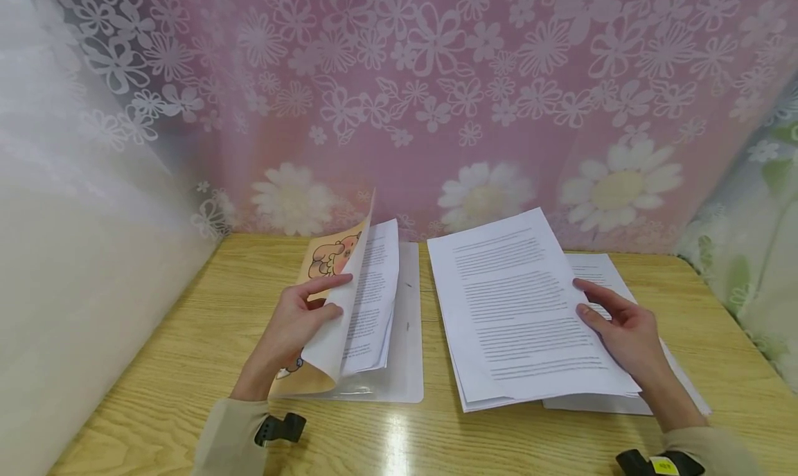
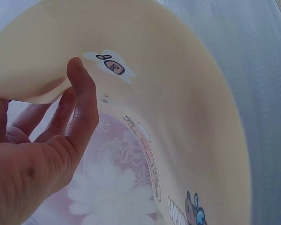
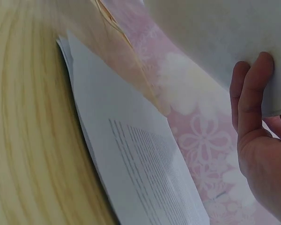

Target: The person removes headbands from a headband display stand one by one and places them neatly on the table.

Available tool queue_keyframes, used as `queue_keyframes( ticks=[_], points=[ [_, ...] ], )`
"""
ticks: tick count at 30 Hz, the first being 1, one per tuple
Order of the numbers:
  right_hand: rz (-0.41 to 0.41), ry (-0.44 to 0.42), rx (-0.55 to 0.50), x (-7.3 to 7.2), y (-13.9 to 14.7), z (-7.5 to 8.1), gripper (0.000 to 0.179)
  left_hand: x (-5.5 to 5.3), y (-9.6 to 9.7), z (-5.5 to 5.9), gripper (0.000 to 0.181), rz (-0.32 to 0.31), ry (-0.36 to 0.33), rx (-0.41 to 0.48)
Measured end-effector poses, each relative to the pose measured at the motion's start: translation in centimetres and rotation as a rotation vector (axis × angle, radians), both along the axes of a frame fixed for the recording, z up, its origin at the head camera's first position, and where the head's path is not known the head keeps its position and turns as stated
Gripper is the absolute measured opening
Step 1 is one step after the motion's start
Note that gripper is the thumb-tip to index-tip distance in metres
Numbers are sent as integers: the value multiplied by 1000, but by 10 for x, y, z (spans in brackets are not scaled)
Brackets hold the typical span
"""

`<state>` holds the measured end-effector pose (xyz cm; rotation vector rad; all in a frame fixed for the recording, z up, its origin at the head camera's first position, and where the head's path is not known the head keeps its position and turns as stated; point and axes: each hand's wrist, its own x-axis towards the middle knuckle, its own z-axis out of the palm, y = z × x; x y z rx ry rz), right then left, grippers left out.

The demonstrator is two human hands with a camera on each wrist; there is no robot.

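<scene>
On the left of the head view, my left hand [image 1: 298, 318] pinches the free edge of a folder's peach cover [image 1: 314, 247] between thumb and fingers. Cartoon animals decorate the cover, which bends upward and shows its white inner side. Beneath it, printed sheets [image 1: 376, 292] lie on the folder's pale back [image 1: 408, 344]. The left wrist view shows the cover [image 2: 192, 93] curving away from the fingers. My right hand [image 1: 630, 330] grips several printed sheets [image 1: 524, 310] by their right edge, tilted toward me. They overlap another stack of printed paper [image 1: 601, 403].
The wooden table [image 1: 168, 365] carries everything. Behind it hangs a pink flowered curtain [image 1: 399, 150], with pale sheeting [image 1: 93, 219] at the left and a flowered curtain [image 1: 754, 268] at the right. The paper stack [image 3: 112, 108] rests on the table in the right wrist view.
</scene>
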<state>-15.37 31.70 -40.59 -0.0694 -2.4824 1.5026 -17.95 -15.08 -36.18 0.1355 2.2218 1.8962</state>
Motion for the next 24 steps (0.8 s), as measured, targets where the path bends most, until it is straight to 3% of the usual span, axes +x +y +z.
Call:
queue_keyframes(
  ticks=[7, 24],
  points=[
    [51, -9, -45, -11, -17, 2, 48, 0, 0, 2, 47, 20, 16, 12],
    [52, -82, -38, -22, -39, 10, 49, -2, -1, 2, 46, 32, 33, 24]
  ],
)
